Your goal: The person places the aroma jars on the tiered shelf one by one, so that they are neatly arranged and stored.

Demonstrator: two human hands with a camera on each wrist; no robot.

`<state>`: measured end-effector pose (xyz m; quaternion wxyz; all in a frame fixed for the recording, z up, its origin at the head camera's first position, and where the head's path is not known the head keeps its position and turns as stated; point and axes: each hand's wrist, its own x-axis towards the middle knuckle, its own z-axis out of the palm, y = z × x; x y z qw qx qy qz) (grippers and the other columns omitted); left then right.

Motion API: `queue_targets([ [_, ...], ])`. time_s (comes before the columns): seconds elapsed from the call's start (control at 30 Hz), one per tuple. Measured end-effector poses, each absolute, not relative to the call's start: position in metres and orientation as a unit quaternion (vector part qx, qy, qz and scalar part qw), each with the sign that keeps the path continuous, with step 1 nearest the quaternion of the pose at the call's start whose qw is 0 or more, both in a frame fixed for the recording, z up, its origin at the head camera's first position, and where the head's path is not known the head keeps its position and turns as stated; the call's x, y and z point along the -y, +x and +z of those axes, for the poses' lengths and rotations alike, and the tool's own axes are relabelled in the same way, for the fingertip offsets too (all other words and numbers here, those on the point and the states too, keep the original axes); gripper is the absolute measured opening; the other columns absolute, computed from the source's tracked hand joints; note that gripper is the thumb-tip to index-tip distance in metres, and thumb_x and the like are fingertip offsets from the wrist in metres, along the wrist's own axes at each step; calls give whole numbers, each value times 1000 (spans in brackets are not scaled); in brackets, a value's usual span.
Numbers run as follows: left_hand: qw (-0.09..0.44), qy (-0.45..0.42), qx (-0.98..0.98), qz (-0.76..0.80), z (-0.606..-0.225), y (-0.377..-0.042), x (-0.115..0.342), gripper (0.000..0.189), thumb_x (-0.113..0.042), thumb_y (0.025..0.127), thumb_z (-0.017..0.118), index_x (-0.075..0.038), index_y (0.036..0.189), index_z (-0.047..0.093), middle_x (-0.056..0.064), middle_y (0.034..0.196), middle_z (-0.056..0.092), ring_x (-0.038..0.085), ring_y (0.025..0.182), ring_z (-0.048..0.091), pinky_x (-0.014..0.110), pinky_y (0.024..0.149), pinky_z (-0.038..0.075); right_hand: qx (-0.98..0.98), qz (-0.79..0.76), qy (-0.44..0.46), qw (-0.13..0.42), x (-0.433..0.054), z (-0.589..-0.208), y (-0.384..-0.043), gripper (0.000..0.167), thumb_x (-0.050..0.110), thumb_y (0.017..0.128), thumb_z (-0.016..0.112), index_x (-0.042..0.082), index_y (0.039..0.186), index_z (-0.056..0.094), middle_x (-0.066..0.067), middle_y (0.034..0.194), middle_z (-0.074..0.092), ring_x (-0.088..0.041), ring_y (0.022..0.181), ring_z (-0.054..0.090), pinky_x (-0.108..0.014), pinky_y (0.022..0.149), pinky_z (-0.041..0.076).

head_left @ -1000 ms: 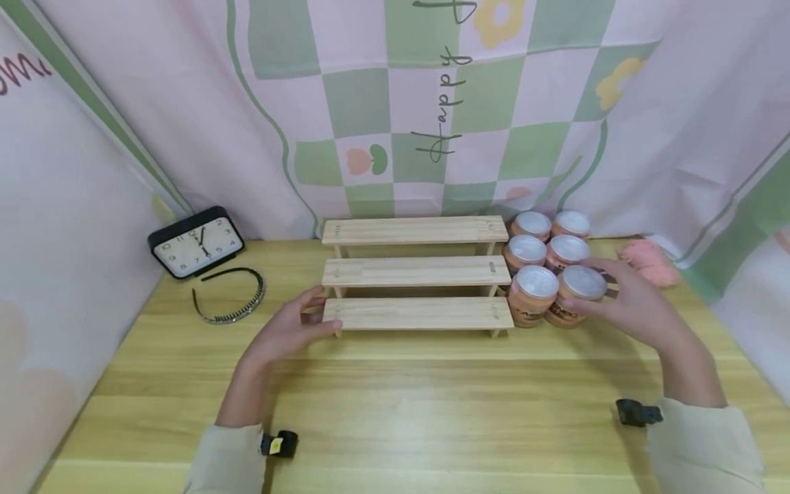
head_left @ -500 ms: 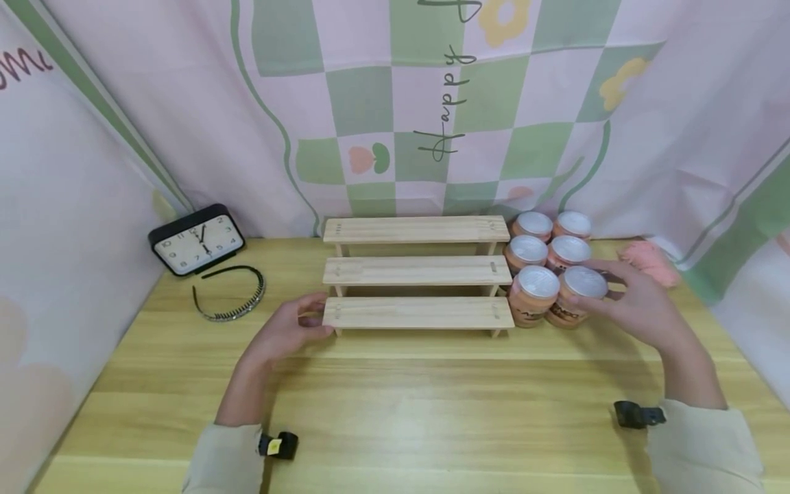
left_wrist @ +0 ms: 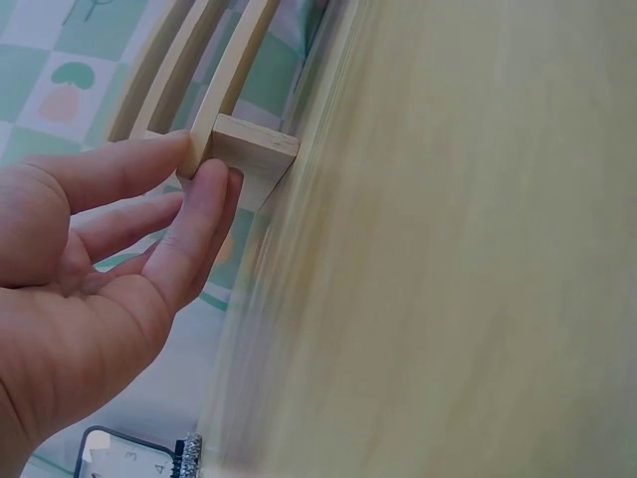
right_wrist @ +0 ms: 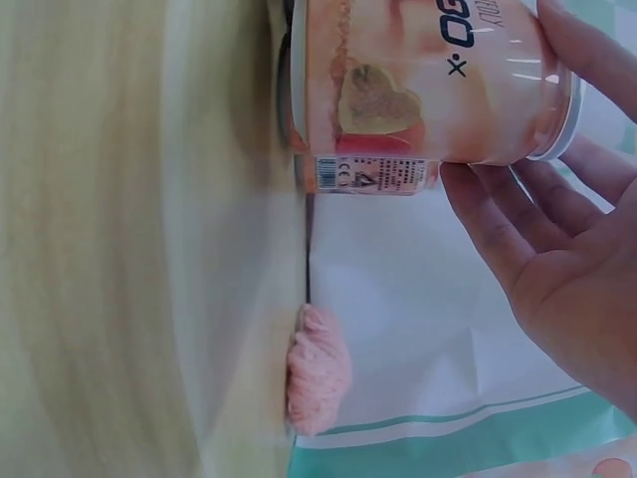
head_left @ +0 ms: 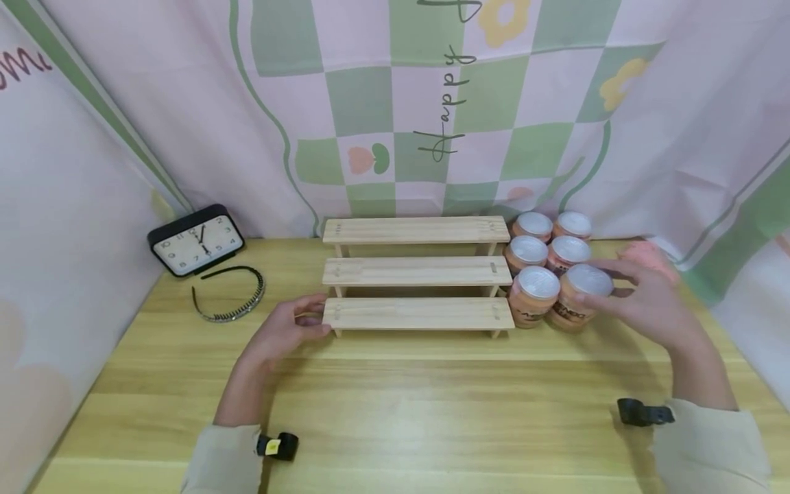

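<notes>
Near right can (head_left: 569,307) sits at the front-right corner of the six-can cluster, right of the stepped wooden rack (head_left: 420,313). Right hand (head_left: 648,309) has it gripped near the top, thumb on the near side, fingers round the far side. Can't tell if its base is on the table (head_left: 420,405). Front-left can (head_left: 531,309) is just beside it, four more behind in two rows. Left hand (head_left: 286,329) pinches the left end of the rack's lowest step. Pink bundle (right_wrist: 318,373) lies beyond the right hand. Far left: black headband (head_left: 249,305), clock (head_left: 200,243) behind it.
</notes>
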<state>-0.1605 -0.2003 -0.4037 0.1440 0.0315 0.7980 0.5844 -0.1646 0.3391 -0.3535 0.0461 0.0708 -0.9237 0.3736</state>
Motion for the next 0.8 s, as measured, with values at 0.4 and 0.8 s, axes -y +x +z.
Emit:
queue_targets([
  [0.4, 146, 33, -794, 589, -405, -161, 201, 64, 1, 92, 70, 0, 150, 44, 21, 134, 58, 34, 116, 60, 40, 96, 54, 896, 420, 27, 141, -335, -342, -164, 58, 12, 81, 87, 0, 132, 62, 10, 116, 53, 2, 98, 53, -3, 76, 43],
  [0.8, 131, 19, -803, 581, -404, -161, 200, 61, -4, 91, 72, -1, 147, 49, 19, 130, 60, 32, 112, 62, 39, 93, 54, 867, 451, -6, 210, -317, -318, -162, 59, 10, 76, 89, 7, 130, 68, 23, 106, 62, 0, 84, 59, -5, 68, 47],
])
